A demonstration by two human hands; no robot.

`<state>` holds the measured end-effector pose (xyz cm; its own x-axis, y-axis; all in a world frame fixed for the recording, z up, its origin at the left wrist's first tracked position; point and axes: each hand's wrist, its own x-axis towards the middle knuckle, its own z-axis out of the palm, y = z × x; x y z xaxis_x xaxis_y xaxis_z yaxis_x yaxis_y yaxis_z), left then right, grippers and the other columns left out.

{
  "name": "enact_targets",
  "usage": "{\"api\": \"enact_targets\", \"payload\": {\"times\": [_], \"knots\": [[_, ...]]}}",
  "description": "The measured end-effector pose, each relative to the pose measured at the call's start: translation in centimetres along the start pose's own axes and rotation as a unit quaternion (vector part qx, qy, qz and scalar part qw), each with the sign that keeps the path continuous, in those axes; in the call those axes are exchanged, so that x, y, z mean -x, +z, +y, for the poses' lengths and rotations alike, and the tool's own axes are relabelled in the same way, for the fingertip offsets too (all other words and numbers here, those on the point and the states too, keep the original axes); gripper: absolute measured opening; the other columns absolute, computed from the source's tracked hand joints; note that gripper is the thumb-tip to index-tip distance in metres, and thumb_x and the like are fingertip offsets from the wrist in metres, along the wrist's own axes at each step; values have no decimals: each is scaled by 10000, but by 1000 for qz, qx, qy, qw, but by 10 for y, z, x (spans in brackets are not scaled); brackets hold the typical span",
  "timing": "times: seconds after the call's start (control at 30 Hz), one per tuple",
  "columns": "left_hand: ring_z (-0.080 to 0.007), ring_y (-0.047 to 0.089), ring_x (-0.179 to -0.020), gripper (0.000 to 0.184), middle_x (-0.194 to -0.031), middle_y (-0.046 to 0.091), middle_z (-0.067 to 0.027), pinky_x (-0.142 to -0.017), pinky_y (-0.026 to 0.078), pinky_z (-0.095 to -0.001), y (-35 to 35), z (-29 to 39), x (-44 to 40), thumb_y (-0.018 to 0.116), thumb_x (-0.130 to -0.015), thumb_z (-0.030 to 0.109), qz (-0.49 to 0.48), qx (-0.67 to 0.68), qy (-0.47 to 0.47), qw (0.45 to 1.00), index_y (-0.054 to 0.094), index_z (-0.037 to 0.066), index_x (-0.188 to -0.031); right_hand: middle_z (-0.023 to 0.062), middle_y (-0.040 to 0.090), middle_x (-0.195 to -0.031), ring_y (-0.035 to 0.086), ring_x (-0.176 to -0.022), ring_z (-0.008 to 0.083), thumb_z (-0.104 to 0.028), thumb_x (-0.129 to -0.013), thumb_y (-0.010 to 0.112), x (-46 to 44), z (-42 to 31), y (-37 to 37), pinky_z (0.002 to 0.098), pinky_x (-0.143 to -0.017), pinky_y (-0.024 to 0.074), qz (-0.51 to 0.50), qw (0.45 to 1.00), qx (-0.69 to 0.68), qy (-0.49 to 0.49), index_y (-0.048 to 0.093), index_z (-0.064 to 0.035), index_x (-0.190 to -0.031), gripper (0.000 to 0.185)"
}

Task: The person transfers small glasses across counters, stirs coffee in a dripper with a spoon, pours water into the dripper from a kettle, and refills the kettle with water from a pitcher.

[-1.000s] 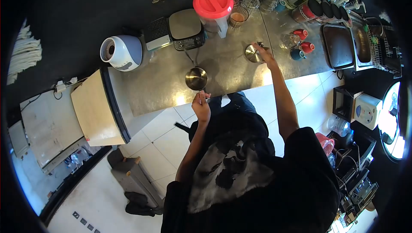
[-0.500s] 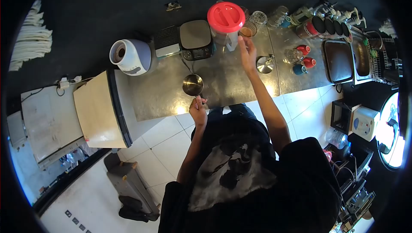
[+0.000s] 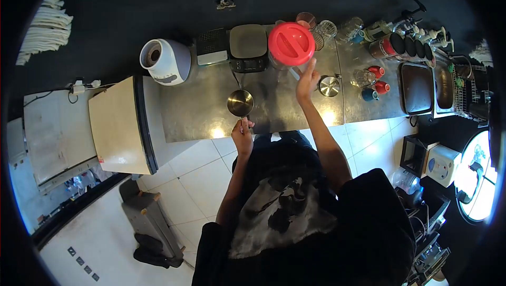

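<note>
My left hand is closed around the short handle of a small metal saucepan at the counter's front. A thin dark strip, too small to identify, reaches from the pan's far rim toward the kitchen scale. Farther right, my right hand grips the pale handle of a clear pitcher with a red lid. Most of the pitcher's body is hidden beneath the lid. Just right of that hand rests a shiny round metal cup.
A white blender base stands at the left. Several glasses line the wall behind the pitcher. Red cups, a blue cup and a dark tray are to the right, before the sink.
My right hand has closed on the pitcher's handle, and the pitcher has come toward me, away from the glasses. My left hand still holds the saucepan. The view has shifted slightly.
</note>
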<state>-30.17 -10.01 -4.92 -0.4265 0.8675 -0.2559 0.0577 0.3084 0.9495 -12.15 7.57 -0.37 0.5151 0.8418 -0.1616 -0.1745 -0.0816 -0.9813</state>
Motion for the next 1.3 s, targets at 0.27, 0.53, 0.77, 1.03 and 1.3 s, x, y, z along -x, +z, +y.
{"api": "enact_targets", "payload": {"times": [0.27,0.53,0.77,1.03,1.3], "knots": [[-125,556,-653,380,-691,627,-66,-631,434,-279,0,3,-4,512,-1001,275,17,4,2,1000,620,-17,-784,13,490,-854,514,-884,111,-484,-960,542,-3,31,-64,396,-659,523,-2,998,-46,35,503,-93,-720,461],[-108,556,-678,329,-716,634,-54,-644,437,-265,-1,1,-18,571,-975,263,16,82,-18,996,621,-10,-798,-35,452,-683,466,-660,86,-377,-947,571,25,-2,-91,307,-603,461,5,999,-2,43,542,-74,-655,422],[-101,594,-810,267,-843,690,-68,-736,466,-271,-16,-3,-4,614,-946,228,-33,30,24,999,660,-32,-987,-53,452,-633,427,-597,55,-205,-915,610,14,9,-124,258,-565,383,-80,995,61,0,471,-106,-599,358],[-120,599,-827,246,-860,684,-89,-763,467,-270,-18,-7,-5,630,-931,190,-36,53,-28,998,665,-48,-986,-79,262,-560,194,-551,60,-203,-906,628,31,-45,-81,314,-513,144,-124,972,187,-70,269,-138,-529,524],[-99,582,-847,248,-890,634,-43,-786,464,-248,-16,-10,0,616,-952,171,-56,36,31,997,662,-53,-1048,-70,290,-527,225,-526,59,-284,-929,587,23,-55,-57,312,-487,153,-239,931,254,-110,344,-88,-526,509]]}}
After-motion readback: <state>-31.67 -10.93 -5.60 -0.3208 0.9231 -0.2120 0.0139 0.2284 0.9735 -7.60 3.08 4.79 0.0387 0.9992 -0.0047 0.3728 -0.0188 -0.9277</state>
